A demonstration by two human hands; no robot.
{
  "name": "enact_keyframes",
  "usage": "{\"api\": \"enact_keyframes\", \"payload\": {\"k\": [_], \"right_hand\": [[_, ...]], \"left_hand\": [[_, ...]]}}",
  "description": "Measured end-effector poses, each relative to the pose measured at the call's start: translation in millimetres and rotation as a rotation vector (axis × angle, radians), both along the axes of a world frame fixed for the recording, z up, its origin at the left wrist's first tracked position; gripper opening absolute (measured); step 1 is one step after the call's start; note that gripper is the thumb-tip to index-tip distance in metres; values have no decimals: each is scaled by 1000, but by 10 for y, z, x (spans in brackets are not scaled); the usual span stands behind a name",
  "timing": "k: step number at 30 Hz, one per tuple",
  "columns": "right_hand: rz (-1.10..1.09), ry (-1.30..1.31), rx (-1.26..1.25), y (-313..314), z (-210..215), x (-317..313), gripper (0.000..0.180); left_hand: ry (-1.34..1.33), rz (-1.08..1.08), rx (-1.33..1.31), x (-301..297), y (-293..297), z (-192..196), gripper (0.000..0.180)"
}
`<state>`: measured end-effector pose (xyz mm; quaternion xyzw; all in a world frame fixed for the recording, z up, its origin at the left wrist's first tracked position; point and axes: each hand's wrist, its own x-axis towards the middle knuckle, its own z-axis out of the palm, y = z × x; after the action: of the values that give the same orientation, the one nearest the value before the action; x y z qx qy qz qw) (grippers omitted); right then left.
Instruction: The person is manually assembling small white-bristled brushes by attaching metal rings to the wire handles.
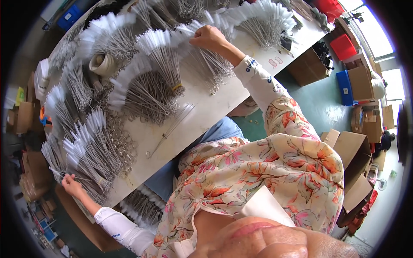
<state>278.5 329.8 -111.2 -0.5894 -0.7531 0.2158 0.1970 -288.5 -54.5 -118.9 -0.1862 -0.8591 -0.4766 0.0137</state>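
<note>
You are reaching both arms wide across the white table (223,101), which is lying tilted in your view and is crowded with fanned bundles of thin wire brushes with white bristle tips. Your left hand (71,185) is closing thumb and fingertips on one single wire brush (58,173) at the near left edge of the table, pinching its thin stem just beside the near bundle (92,150); a fine pinch seems the only way to lift one stem clear of so many. Your right hand (208,38) is curling over the white bristle ends of the far bundle (189,51), fingers folded down onto the tips; whether it is gripping a single brush or only pressing on the fan, you cannot tell from here. The bundles are lying spread like fans, bristles outward and looped wire handles inward, probably so each tip stays separate and easy to pick. A yellow band (176,87) is cinching the middle bundle (150,81) near its handle end, keeping that fan together. A few loose brushes (170,129) are lying apart on the bare table near your lap. Cardboard boxes (348,150) are standing on the green floor to your right.
</note>
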Motion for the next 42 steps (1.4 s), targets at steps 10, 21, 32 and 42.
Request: {"api": "enact_keyframes", "payload": {"k": [10, 21, 32, 42], "right_hand": [[35, 387, 444, 522, 352, 1320, 20], [-435, -40, 531, 626, 526, 1637, 24], [687, 1244, -601, -1662, 705, -725, 24], [464, 1370, -821, -1869, 407, -775, 32]], "left_hand": [[-93, -186, 267, 852, 275, 636, 25], [-675, -609, 649, 1835, 509, 485, 32], [-230, -1147, 503, 3682, 1323, 669, 20], [340, -1096, 596, 3623, 1118, 380, 19]]}}
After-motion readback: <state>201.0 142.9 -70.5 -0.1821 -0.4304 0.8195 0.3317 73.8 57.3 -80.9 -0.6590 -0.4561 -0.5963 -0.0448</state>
